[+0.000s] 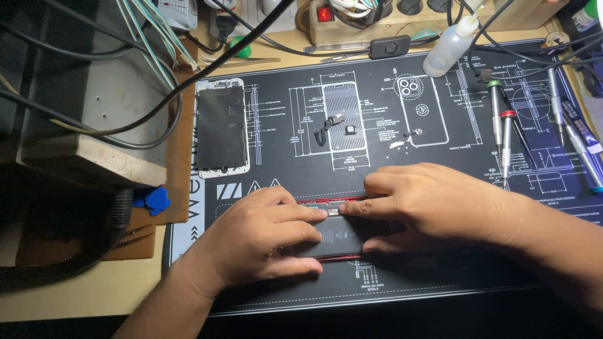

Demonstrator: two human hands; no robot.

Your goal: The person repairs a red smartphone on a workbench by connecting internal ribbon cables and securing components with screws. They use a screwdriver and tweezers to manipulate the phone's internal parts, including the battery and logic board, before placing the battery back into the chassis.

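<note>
A detached phone screen (220, 127), a dark rectangle in a white frame, lies flat at the mat's left edge. A translucent white squeeze bottle (447, 46) stands at the far edge.

View count: we have one, head-worn.
Position: above the bench, at our seated head height.
Facing: steeply down and forward onto the black repair mat (440, 263).
Nearness: close; our left hand (260, 238) and right hand (427, 204) fill the lower centre.
Far edge: power strip (352, 16) at top.
Overlap: none; single view.
</note>
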